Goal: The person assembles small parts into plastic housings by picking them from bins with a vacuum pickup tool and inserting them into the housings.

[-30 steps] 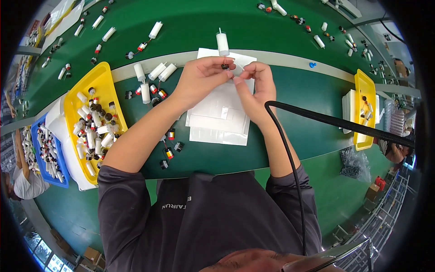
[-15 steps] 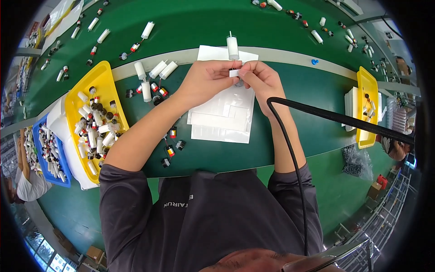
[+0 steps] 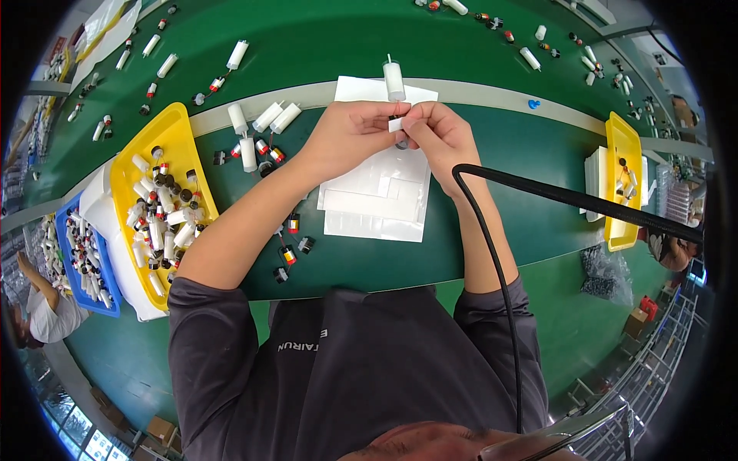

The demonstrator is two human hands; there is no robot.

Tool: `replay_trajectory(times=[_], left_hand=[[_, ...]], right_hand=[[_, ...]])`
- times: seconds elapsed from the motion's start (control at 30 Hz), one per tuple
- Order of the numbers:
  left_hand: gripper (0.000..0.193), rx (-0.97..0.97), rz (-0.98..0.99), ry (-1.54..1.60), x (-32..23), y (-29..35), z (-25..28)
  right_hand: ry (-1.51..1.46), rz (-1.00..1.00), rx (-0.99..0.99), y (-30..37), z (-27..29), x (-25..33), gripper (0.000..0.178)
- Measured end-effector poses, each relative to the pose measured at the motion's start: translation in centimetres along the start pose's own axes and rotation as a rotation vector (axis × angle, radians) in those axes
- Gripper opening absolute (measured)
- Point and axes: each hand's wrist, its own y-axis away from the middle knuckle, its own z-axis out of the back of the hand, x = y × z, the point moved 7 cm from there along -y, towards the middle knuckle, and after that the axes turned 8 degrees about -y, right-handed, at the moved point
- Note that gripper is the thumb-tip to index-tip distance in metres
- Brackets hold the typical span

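My left hand (image 3: 346, 137) and my right hand (image 3: 440, 138) meet over the near bench, fingertips pinched together. Between them is a small white label (image 3: 396, 124), set against a small dark wired part that the fingers mostly hide. Just beyond my fingertips, a white cylinder (image 3: 393, 81) with a thin tip lies joined to that part by a reddish wire. Under my hands are white label sheets (image 3: 377, 203) with a glossy surface. Left of my left hand lie several more white cylinders (image 3: 267, 117) with wired red, white and black parts.
A yellow tray (image 3: 125, 180) and a blue tray (image 3: 68, 250) at left hold many such parts. Another yellow tray (image 3: 632, 138) stands at right. A black flexible cable (image 3: 569, 198) crosses above my right forearm. Beyond a pale rail, parts lie on a green belt (image 3: 323, 42).
Parts on the far green belt have shifted left. The label between my fingers has tilted a little. At the far left, another person's arm has moved. My arms stay nearly in place.
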Motion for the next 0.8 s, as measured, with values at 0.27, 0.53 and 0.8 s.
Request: replay_trajectory(times=[0.27,0.53,0.8], left_hand=[[0.042,0.106,0.049,0.014,-0.8,0.4,0.0],[0.038,0.033,0.037,0.117,0.1,-0.1,0.2],[0.034,-0.164,-0.059,0.074,-1.9,-1.5,4.8]], right_hand=[[0.021,0.004,-0.006,-0.2,0.2,-0.1,0.007],[0.515,0.577,-0.205,1.6,-0.1,2.4,0.015],[0.545,0.389,-0.003,2.8,0.6,4.4,0.023]])
